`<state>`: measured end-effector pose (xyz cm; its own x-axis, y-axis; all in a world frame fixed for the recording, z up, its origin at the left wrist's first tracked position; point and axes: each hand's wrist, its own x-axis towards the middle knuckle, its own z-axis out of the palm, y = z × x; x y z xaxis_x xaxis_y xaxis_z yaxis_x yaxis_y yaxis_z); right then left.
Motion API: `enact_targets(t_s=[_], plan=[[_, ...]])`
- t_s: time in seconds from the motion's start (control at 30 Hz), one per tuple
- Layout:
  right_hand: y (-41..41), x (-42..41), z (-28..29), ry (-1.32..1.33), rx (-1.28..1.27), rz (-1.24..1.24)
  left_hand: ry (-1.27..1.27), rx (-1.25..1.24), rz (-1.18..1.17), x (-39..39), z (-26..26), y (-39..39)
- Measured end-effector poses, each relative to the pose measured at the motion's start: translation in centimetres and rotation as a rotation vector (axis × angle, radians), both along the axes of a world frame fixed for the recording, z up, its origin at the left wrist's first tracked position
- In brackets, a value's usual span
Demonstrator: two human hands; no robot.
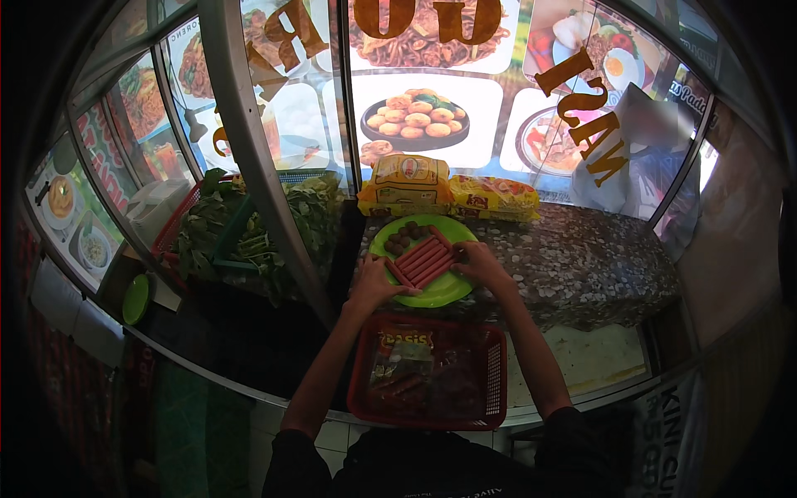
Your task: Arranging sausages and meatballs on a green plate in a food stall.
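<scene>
A bright green plate (445, 292) lies on the stone-patterned counter. On it several red sausages (424, 263) are laid side by side in a slanted row. Brown meatballs (406, 238) are bunched at the plate's upper left. My left hand (372, 281) is at the plate's left rim, its thumb stretched to the lower ends of the sausages. At the row's right end, my right hand (478, 263) has its fingertips against the sausages. Whether either hand grips a sausage or only touches it is unclear.
Nearest my body is a red plastic basket (495, 373) with packaged food inside. Yellow packs (408, 180) stand behind the plate against the glass. Leafy greens (311, 211) fill baskets at left, beyond a metal post (261, 143). A white plastic bag (613, 168) hangs at right.
</scene>
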<state>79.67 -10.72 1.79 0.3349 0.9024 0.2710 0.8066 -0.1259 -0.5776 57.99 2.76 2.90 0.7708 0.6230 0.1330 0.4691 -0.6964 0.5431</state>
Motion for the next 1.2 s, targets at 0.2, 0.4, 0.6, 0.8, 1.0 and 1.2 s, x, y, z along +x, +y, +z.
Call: enact_targets(t_s=[0.2,0.4,0.6,0.8,1.0,1.2], plan=[[-0.2,-1.3,0.4,-0.029,0.054,-0.033,0.012,-0.027,-0.019,-0.4,-0.9,0.7],[0.3,-1.2,-0.1,0.037,0.049,-0.028,-0.078,-0.011,0.003,-0.1,-0.9,0.1],[0.2,-0.9,0.3,-0.099,0.068,-0.035,-0.165,0.095,0.028,-0.7,-2.0,0.0],[0.7,-0.7,0.5,0.149,0.021,-0.027,-0.217,0.072,0.039,-0.4,-2.1,-0.1],[1.3,-1.1,1.3,-0.075,0.074,0.000,-0.201,0.062,0.055,-0.9,-1.9,0.0],[5.0,-0.8,0.9,-0.054,0.064,0.153,-0.208,0.029,0.067,-0.6,-1.9,0.2]])
